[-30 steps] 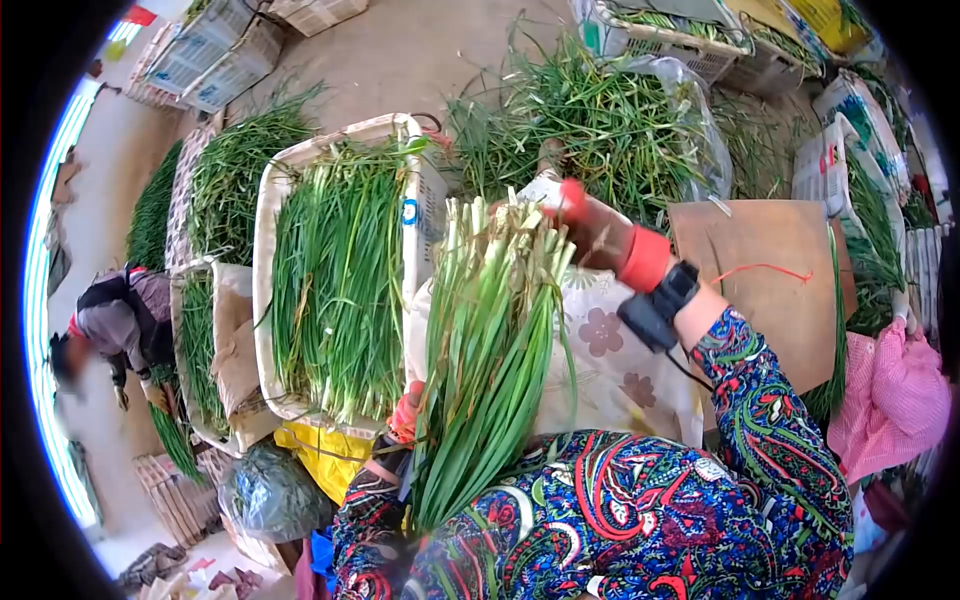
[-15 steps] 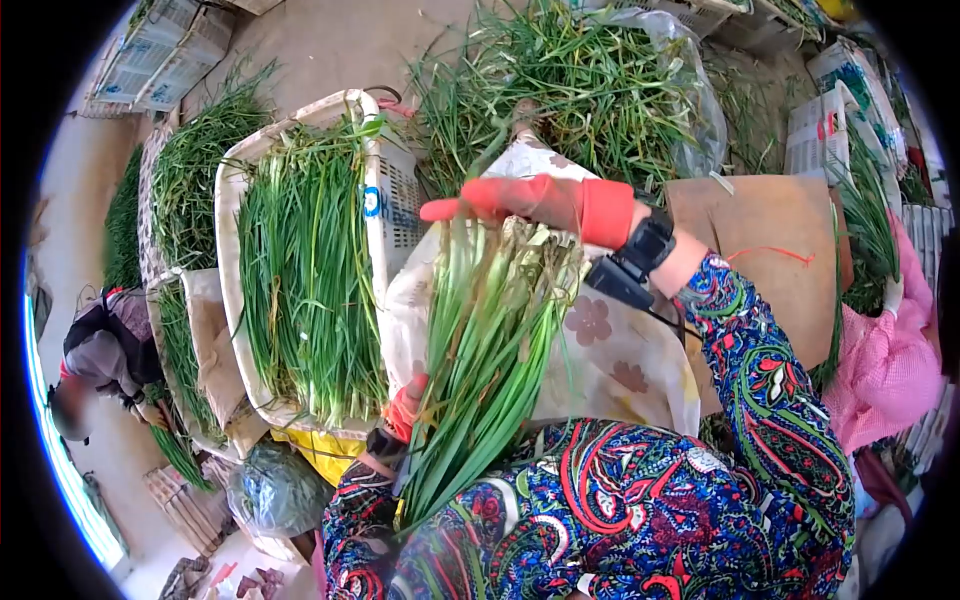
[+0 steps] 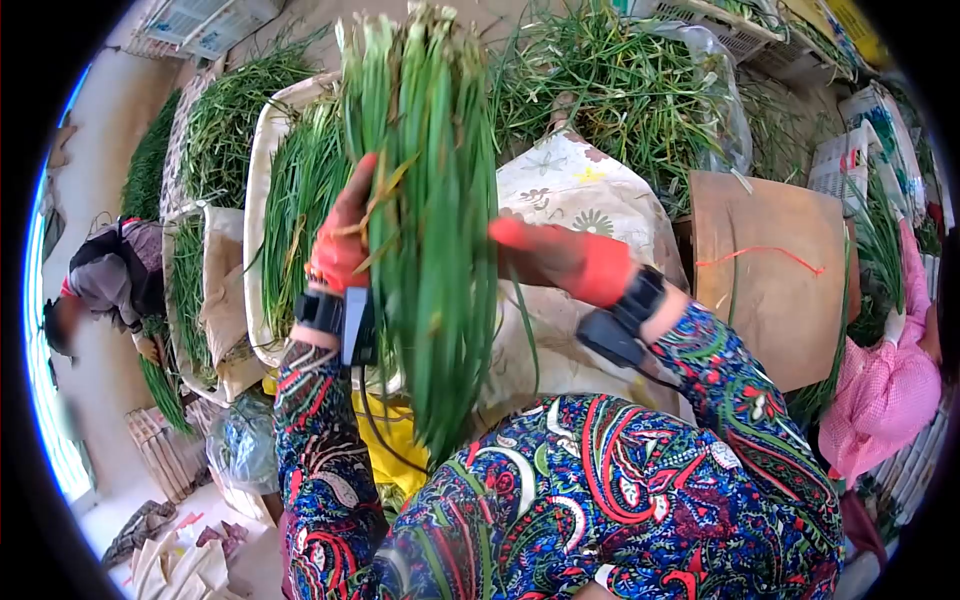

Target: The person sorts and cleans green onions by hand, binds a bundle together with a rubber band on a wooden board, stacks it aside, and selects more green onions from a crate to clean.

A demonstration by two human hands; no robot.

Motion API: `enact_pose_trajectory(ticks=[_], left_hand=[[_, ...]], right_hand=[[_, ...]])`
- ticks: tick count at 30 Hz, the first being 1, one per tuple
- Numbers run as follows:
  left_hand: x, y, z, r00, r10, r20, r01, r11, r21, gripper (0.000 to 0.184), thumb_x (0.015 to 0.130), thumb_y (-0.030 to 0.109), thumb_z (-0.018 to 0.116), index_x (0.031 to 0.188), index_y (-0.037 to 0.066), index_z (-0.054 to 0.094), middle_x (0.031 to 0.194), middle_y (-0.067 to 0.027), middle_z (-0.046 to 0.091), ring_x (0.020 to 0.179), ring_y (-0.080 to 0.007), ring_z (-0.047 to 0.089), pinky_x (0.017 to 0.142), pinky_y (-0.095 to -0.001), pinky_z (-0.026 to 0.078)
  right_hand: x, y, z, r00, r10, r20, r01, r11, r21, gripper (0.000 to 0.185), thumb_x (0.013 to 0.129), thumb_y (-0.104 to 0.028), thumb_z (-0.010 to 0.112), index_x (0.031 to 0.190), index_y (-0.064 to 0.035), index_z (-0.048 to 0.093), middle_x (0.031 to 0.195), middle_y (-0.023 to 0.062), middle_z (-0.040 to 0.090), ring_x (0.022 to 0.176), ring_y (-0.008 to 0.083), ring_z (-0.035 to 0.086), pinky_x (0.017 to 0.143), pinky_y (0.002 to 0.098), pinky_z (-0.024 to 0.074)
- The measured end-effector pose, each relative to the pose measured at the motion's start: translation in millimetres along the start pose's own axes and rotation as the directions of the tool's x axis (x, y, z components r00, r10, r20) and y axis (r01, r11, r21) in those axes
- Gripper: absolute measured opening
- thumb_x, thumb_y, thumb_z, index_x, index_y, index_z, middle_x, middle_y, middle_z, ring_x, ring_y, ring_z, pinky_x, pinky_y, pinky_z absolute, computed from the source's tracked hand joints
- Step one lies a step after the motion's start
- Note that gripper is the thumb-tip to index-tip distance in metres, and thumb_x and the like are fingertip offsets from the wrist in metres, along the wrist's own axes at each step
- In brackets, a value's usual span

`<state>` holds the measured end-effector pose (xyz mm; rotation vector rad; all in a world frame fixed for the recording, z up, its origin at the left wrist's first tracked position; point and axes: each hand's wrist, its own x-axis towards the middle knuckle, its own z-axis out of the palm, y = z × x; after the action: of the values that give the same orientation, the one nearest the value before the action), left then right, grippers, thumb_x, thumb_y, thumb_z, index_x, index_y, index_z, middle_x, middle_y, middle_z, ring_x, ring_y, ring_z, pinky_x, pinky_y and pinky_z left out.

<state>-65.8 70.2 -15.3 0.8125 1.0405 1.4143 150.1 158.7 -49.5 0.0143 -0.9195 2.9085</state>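
A thick bunch of garlic chives (image 3: 430, 220) hangs upright before me, pale root ends at the top and green leaves trailing toward my lap. My left hand (image 3: 340, 245), in a stained red glove, is closed on its left side, thumb up and fingers hidden behind the leaves. Against the right side presses my right hand (image 3: 565, 262), also red-gloved; its fingertips reach the bunch, partly blurred and out of sight. A flowered cloth (image 3: 590, 210) covers my lap beneath.
A white crate (image 3: 262, 180) of laid-out chives stands at left. Loose chives (image 3: 610, 90) lie heaped ahead on plastic sheeting. A brown board (image 3: 770, 290) sits at right. Two people, one at far left (image 3: 115, 265) and one in pink (image 3: 880, 390), handle chives nearby.
The bunch has moved up and forward from my lap, turning more upright. My left hand has risen with it. My right hand has shifted from the root ends down to the bunch's right side.
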Motion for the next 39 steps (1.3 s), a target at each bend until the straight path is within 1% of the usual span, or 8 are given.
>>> enact_pose_trajectory(ticks=[1, 8, 16, 23, 31, 34, 37, 39], left_hand=[[18, 4, -4, 0.989, 0.089, 0.116, -0.130, 0.901, 0.414, 0.049, 0.089, 0.010, 0.040, 0.136, 0.014, 0.025, 0.130, -0.0114, 0.038, 0.112, -0.0221, 0.044, 0.092, -0.0351, 0.040], [51, 97, 101, 0.972, -0.156, -0.176, 0.233, 0.726, 0.647, 0.043, 0.090, 0.013, 0.040, 0.131, 0.006, 0.033, 0.129, -0.0113, 0.041, 0.115, -0.0205, 0.043, 0.098, -0.0305, 0.032], [-46, 30, 95, 0.904, -0.422, -0.065, 0.404, 0.794, 0.455, 0.078, 0.074, 0.024, 0.066, 0.134, 0.004, 0.021, 0.114, -0.0059, 0.050, 0.099, -0.0145, 0.048, 0.087, -0.0291, 0.040], [-73, -30, 102, 0.863, -0.421, -0.280, 0.483, 0.851, 0.207, 0.023, 0.068, 0.005, 0.069, 0.088, 0.001, 0.058, 0.082, -0.0059, 0.062, 0.072, -0.0137, 0.058, 0.068, -0.0249, 0.046], [-146, -6, 37, 0.772, -0.604, -0.200, 0.616, 0.632, 0.469, 0.029, 0.068, 0.005, 0.066, 0.096, -0.002, 0.059, 0.087, -0.0103, 0.064, 0.084, -0.0182, 0.061, 0.076, -0.0301, 0.048], [-168, -18, 28, 0.653, -0.681, -0.332, 0.748, 0.508, 0.428, 0.036, 0.062, 0.002, 0.071, 0.096, 0.000, 0.059, 0.084, -0.0069, 0.063, 0.077, -0.0171, 0.060, 0.072, -0.0290, 0.047], [-183, -32, 21, 0.596, -0.759, -0.262, 0.802, 0.576, 0.158, 0.022, 0.064, 0.005, 0.069, 0.084, 0.000, 0.060, 0.077, -0.0071, 0.063, 0.074, -0.0161, 0.060, 0.069, -0.0275, 0.046], [-206, -58, -12, 0.549, -0.796, -0.254, 0.835, 0.537, 0.122, 0.024, 0.064, 0.006, 0.069, 0.084, -0.003, 0.060, 0.071, -0.0086, 0.061, 0.068, -0.0175, 0.059, 0.068, -0.0293, 0.047]], right_hand=[[13, -10, 15, 0.990, -0.009, -0.139, 0.018, 0.998, 0.065, 0.057, 0.083, -0.042, 0.052, 0.123, -0.0033, 0.042, 0.119, 0.0062, 0.050, 0.108, 0.0172, 0.048, 0.095, 0.0336, 0.0342], [46, -39, 24, 0.936, -0.255, -0.245, 0.274, 0.961, 0.046, 0.041, 0.082, -0.025, 0.055, 0.117, -0.0059, 0.047, 0.109, 0.0062, 0.056, 0.098, 0.0170, 0.054, 0.087, 0.0320, 0.0421], [30, -31, -4, 0.728, -0.430, -0.534, 0.495, 0.869, -0.027, 0.028, 0.081, -0.012, 0.050, 0.107, -0.0006, 0.053, 0.098, 0.0069, 0.060, 0.091, 0.0186, 0.056, 0.085, 0.0319, 0.0428], [24, -4, 21, 0.848, -0.321, -0.421, 0.440, 0.869, 0.225, 0.038, 0.079, -0.020, 0.060, 0.112, -0.0033, 0.050, 0.102, 0.0075, 0.059, 0.093, 0.0200, 0.056, 0.084, 0.0344, 0.0448], [3, -49, -83, 0.816, -0.529, -0.235, 0.508, 0.461, 0.728, 0.052, 0.079, -0.044, 0.057, 0.112, -0.0038, 0.051, 0.114, 0.0192, 0.052, 0.101, 0.0315, 0.053, 0.088, 0.0441, 0.0426], [-1, -39, -101, 0.609, -0.115, -0.785, 0.653, 0.634, 0.413, 0.042, 0.080, -0.037, 0.059, 0.098, 0.0015, 0.055, 0.085, 0.0147, 0.062, 0.071, 0.0245, 0.060, 0.068, 0.0378, 0.0494], [-6, -18, -129, 0.673, -0.067, -0.737, 0.260, 0.954, 0.151, 0.017, 0.076, -0.022, 0.065, 0.075, -0.0058, 0.058, 0.065, 0.0044, 0.056, 0.066, 0.0195, 0.058, 0.056, 0.0284, 0.0475], [-1, -31, -137, 0.633, -0.144, -0.761, 0.056, 0.989, -0.140, 0.027, 0.085, -0.015, 0.046, 0.107, -0.0009, 0.055, 0.058, -0.0056, 0.045, 0.048, 0.0063, 0.040, 0.044, 0.0198, 0.0351]])
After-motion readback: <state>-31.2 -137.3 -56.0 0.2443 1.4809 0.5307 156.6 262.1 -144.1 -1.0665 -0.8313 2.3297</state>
